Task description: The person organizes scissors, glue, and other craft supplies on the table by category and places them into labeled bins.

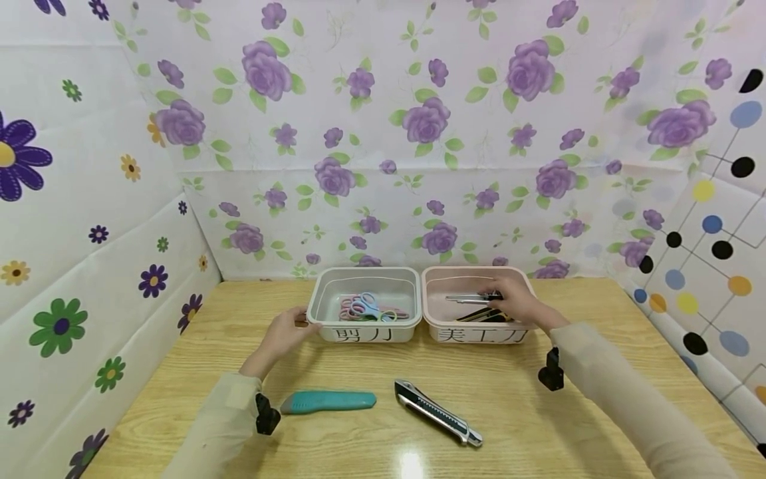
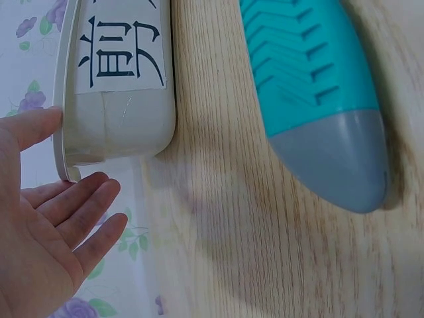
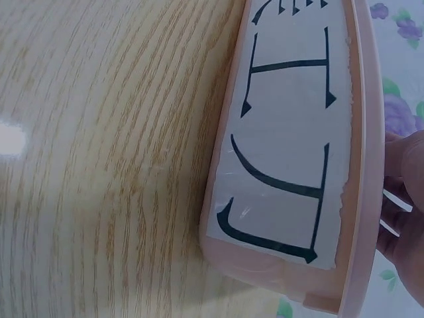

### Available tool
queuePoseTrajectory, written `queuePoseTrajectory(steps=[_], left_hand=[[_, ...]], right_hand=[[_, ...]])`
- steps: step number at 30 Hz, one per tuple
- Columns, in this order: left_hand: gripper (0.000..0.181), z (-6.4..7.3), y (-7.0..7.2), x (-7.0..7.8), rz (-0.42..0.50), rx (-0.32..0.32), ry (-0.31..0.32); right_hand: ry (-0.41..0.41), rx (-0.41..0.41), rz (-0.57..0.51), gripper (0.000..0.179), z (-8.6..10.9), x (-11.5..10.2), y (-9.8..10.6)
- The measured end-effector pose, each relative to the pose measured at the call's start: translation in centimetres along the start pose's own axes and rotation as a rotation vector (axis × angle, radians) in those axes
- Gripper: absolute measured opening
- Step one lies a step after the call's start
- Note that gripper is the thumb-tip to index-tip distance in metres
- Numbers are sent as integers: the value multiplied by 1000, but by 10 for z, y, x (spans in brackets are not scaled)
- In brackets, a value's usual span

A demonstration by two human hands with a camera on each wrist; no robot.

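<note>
My left hand (image 1: 285, 336) holds the left front corner of the grey bin (image 1: 368, 273), its thumb on the rim and the other fingers stretched just below in the left wrist view. Colourful scissors (image 1: 366, 307) lie in that bin. Over the pink bin (image 1: 431, 276), my right hand (image 1: 510, 299) grips a slim silver-and-black utility knife (image 1: 463, 299). Beneath it in the bin is a black-and-yellow utility knife (image 1: 479, 315). The right wrist view shows silver strips between the fingers, partly hidden by the bin wall.
A teal utility knife (image 1: 329, 400) with a grey end lies on the wooden table (image 1: 359, 449) before the grey bin. Right of it lies a silver-and-black box cutter (image 1: 438, 412), set diagonally. Both bins bear front labels and stand side by side near the flowered back wall (image 1: 383, 219).
</note>
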State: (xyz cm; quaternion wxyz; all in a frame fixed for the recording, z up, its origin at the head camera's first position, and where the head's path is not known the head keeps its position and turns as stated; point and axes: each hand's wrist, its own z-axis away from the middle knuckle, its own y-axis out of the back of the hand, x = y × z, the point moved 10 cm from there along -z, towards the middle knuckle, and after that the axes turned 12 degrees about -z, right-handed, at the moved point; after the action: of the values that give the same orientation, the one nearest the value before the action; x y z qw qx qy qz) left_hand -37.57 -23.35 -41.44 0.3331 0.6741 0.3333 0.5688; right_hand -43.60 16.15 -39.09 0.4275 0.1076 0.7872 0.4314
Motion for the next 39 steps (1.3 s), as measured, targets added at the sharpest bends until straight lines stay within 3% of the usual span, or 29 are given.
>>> queuePoseTrajectory(steps=[18,22,31,39], left_hand=[[50,0,0,1,0,2,-13],[49,0,0,1,0,0,-11],[49,1,-1,0,-2,-2,0],[48,0,0,1,11,6,-10]], right_hand=[[-40,-52,-40,27,0,9,-8],[-33,-33,-37,25,0,8,-7],[23,90,57,20,-2,1,6],[80,75,0,20,-1,-16,11]])
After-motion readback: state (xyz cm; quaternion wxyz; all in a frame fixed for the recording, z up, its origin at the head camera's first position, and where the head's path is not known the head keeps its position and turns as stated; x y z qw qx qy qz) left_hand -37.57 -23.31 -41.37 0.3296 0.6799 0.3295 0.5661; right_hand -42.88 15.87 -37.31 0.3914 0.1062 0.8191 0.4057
